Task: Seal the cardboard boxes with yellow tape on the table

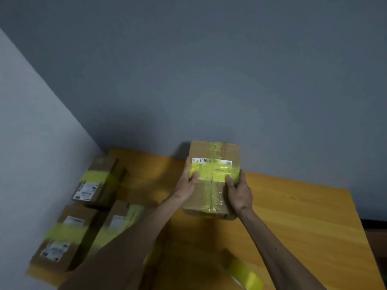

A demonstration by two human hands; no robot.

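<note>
Cardboard box (200,198), rectangular, with crinkly glossy yellow tape (219,174), between both hands (187,186) (240,194).

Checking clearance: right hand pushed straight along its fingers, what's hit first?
The right hand grips the cardboard box; beyond it, likely only the grey wall, depth unclear.

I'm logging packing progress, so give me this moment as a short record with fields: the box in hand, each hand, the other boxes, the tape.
held box: cardboard, white label, yellow tape band across the top, tape along the centre seam
left hand: grips the box's left side, thumb on top
right hand: grips the box's right side, thumb on top
other boxes: three at the left of the table, each with yellow tape, blurred
tape roll: yellow, on the table near the person, untouched
</note>
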